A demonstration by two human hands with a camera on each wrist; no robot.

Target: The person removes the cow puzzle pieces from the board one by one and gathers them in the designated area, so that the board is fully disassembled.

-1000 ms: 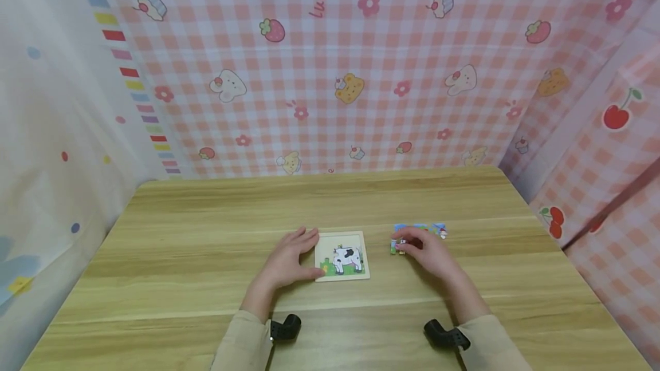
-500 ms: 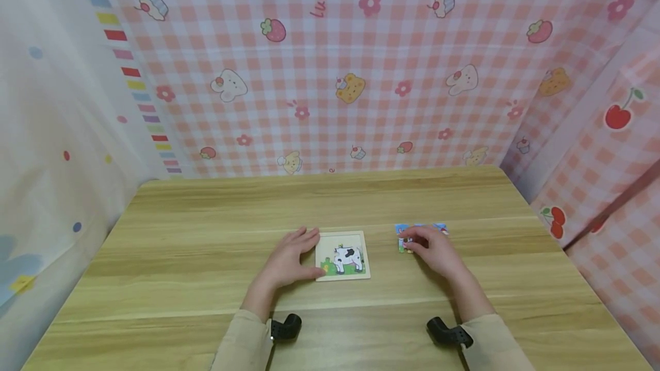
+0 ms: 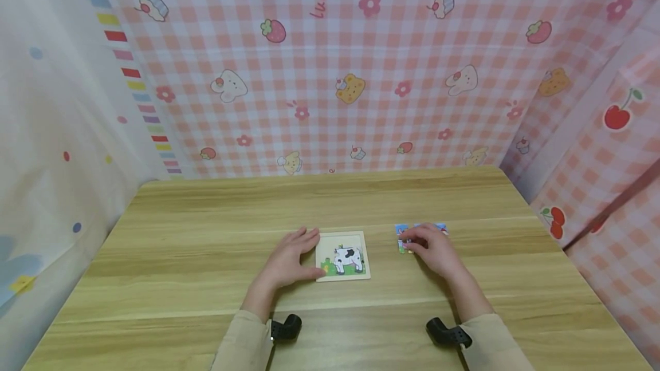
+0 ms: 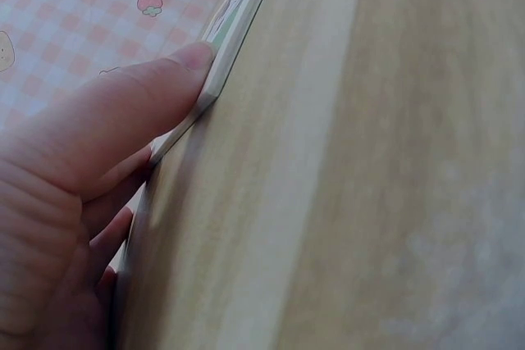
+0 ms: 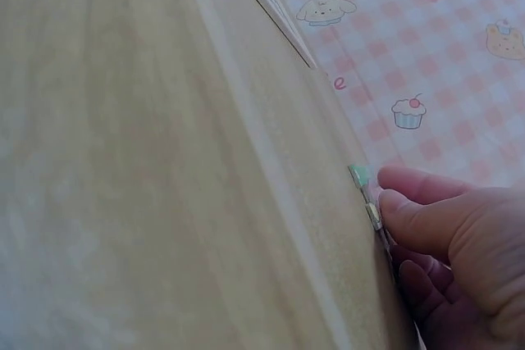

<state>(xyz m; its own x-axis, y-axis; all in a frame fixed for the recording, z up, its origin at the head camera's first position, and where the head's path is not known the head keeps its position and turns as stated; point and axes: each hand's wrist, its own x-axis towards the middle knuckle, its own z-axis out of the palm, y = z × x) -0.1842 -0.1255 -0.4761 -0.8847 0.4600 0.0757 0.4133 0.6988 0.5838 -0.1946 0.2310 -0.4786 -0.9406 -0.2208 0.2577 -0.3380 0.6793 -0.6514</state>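
Note:
The square wooden puzzle board (image 3: 337,238) lies on the table, its lower part filled with a cow body and green grass. My left hand (image 3: 289,259) rests at its left side, thumb on the lower left corner and index finger at the upper left; the left wrist view shows the thumb (image 4: 139,108) pressing the frame's edge. To the right, my right hand (image 3: 433,249) pinches a small colourful puzzle piece (image 3: 403,247) between thumb and index finger, low over the table. In the right wrist view, the piece (image 5: 359,175) shows green and pink by the fingertips.
Several more puzzle pieces, with blue tops, lie behind and partly under the right hand, such as a blue piece (image 3: 400,227). The wooden table (image 3: 216,205) ends at a pink checked curtain (image 3: 309,119). Black wrist cameras sit on both sleeves.
My right hand has shifted slightly right, and the piece at its fingertips moved right with it. A blue piece behind now shows more beside the fingers. My left hand and the board stay in place.

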